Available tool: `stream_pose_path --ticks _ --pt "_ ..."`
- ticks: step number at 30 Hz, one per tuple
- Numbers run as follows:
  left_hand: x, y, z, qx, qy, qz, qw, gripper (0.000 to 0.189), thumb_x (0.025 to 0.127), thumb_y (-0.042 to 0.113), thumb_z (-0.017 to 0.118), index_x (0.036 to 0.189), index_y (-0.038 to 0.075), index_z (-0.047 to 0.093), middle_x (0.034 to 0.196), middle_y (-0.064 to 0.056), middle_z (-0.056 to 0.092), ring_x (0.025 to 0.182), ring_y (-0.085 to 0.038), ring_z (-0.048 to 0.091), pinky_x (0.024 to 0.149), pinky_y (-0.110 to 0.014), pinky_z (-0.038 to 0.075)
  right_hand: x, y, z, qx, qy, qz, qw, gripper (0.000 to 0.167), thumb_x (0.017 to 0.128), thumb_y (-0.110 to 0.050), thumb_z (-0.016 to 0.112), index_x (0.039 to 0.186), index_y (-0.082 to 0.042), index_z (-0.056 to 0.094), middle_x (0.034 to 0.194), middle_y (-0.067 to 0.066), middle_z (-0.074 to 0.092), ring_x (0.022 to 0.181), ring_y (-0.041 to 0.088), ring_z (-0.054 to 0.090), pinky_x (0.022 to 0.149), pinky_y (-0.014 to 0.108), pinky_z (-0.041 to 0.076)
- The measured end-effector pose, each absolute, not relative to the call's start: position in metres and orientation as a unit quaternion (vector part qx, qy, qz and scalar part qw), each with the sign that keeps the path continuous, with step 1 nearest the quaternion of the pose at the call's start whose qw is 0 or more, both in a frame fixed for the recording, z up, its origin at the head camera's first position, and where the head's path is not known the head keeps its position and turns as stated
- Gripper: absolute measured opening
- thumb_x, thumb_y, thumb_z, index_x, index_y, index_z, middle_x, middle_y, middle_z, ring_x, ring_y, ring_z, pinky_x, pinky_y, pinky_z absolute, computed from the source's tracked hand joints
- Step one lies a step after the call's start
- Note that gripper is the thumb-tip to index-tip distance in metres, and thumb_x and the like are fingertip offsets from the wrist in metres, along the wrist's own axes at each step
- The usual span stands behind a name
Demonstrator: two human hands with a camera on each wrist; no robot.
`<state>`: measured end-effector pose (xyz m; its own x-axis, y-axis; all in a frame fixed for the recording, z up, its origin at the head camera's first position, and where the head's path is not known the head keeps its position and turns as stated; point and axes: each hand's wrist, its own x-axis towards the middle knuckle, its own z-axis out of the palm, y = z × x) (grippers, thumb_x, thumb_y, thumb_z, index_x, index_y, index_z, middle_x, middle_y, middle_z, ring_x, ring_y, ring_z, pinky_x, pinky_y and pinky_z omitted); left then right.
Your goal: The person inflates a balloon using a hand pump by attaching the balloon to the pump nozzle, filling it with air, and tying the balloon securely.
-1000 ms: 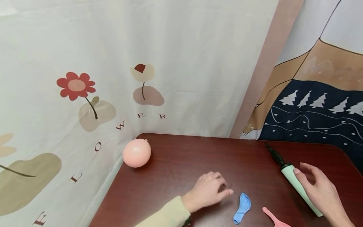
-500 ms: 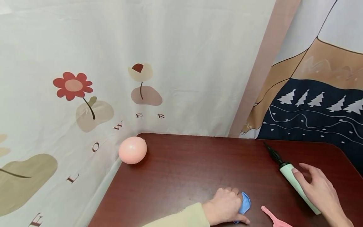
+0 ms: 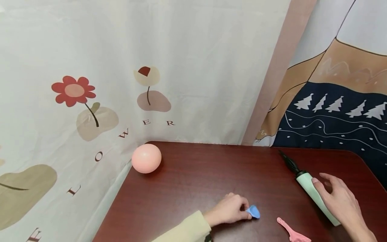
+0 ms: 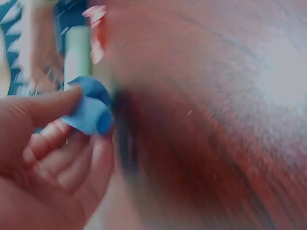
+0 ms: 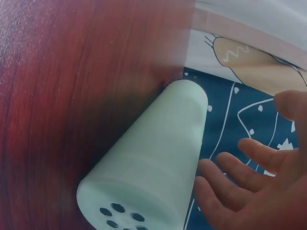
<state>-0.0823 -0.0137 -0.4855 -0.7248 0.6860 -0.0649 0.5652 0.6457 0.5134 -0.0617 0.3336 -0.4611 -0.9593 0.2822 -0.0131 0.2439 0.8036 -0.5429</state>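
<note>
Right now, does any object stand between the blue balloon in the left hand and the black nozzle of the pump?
Nothing visible does: in the head view only tabletop separates the blue balloon from the black nozzle. The pink balloon lies off that line, lower in the picture.

Head view: from above, facing forward and down across the worktop [image 3: 193,174] to the printed curtains [image 3: 211,67]. Left-wrist view: close-up past the left hand [image 4: 57,165] to the blue balloon [image 4: 88,112], tilted sideways. Right-wrist view: close-up along the mint-green balloon pump [image 5: 153,148]. All three share worktop and pump.
</note>
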Motion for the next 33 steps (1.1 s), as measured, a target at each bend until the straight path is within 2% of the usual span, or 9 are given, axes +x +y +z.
stream_pose_path --ticks 2,4,6,8,11,14,20,27,33 --pt "-0.091 -0.023 -0.485 0.300 0.852 0.380 0.197 0.014 0.089 0.021 0.083 0.083 0.013 0.072 0.069 0.014 0.067 0.062 0.006 0.052 0.061 -0.013 0.045 -0.062 0.333 -0.461 -0.137 -0.949 0.282 0.030 0.069 0.108 -0.048 0.046 0.144 0.010 0.042 0.141 0.042 0.039 0.119 0.055 0.049 0.086 0.070 0.040" --pt "-0.099 -0.030 -0.487 0.237 0.776 0.522 0.262 0.010 0.092 0.010 0.078 0.087 0.005 0.071 0.078 0.001 0.076 0.068 0.003 0.064 0.067 -0.017 0.055 -0.062 0.332 -0.462 -0.140 -0.949 0.282 0.025 0.069 0.108 -0.049 0.046 0.144 0.010 0.042 0.141 0.042 0.038 0.119 0.056 0.048 0.086 0.069 0.040" --pt "-0.106 -0.036 -0.488 0.173 0.697 0.630 0.297 0.008 0.096 0.004 0.072 0.091 -0.001 0.068 0.087 -0.014 0.078 0.077 -0.011 0.074 0.072 -0.026 0.060 -0.063 0.332 -0.463 -0.141 -0.948 0.283 0.024 0.069 0.108 -0.049 0.045 0.143 0.010 0.043 0.141 0.042 0.039 0.119 0.055 0.049 0.086 0.069 0.040" --pt "-0.111 -0.042 -0.490 0.122 0.639 0.693 0.310 0.007 0.099 0.003 0.067 0.095 -0.003 0.066 0.095 -0.022 0.076 0.088 -0.023 0.077 0.076 -0.032 0.061 -0.064 0.332 -0.464 -0.139 -0.948 0.284 0.025 0.068 0.108 -0.049 0.045 0.142 0.010 0.044 0.141 0.042 0.039 0.118 0.055 0.049 0.087 0.068 0.040" --pt "-0.116 -0.052 -0.491 0.064 0.597 0.739 0.307 0.013 0.103 0.009 0.062 0.105 -0.003 0.067 0.101 -0.021 0.076 0.096 -0.026 0.076 0.078 -0.029 0.059 -0.067 0.331 -0.465 -0.134 -0.949 0.283 0.026 0.067 0.108 -0.049 0.045 0.142 0.009 0.046 0.140 0.041 0.041 0.118 0.054 0.049 0.086 0.068 0.040" --pt "-0.120 -0.061 -0.492 0.005 0.550 0.780 0.300 0.023 0.105 0.012 0.060 0.119 -0.005 0.066 0.107 -0.015 0.077 0.098 -0.021 0.074 0.080 -0.027 0.056 -0.067 0.332 -0.467 -0.130 -0.951 0.280 0.031 0.066 0.108 -0.048 0.045 0.141 0.008 0.048 0.139 0.040 0.042 0.117 0.053 0.050 0.085 0.068 0.039" --pt "-0.124 -0.076 -0.491 -0.075 0.451 0.856 0.241 0.038 0.108 0.013 0.055 0.141 -0.006 0.055 0.114 -0.006 0.075 0.103 -0.016 0.071 0.089 -0.029 0.053 -0.070 0.331 -0.469 -0.125 -0.952 0.278 0.035 0.065 0.108 -0.049 0.046 0.141 0.007 0.049 0.139 0.038 0.044 0.116 0.052 0.050 0.084 0.067 0.039" --pt "-0.126 -0.085 -0.488 -0.147 0.369 0.904 0.157 0.014 0.106 0.017 0.060 0.114 0.007 0.065 0.110 -0.004 0.076 0.099 -0.014 0.073 0.086 -0.026 0.055 -0.076 0.329 -0.473 -0.145 -0.956 0.255 -0.010 0.075 0.107 -0.055 0.042 0.144 0.010 0.042 0.140 0.042 0.037 0.122 0.059 0.040 0.087 0.073 0.036" --pt "-0.126 -0.084 -0.485 -0.173 0.353 0.911 0.122 0.025 0.104 0.018 0.064 0.124 0.003 0.060 0.113 -0.005 0.077 0.102 -0.016 0.074 0.088 -0.027 0.056 -0.077 0.330 -0.481 -0.154 -0.961 0.226 -0.029 0.080 0.105 -0.055 0.046 0.148 0.012 0.036 0.141 0.045 0.032 0.123 0.060 0.038 0.088 0.076 0.037"
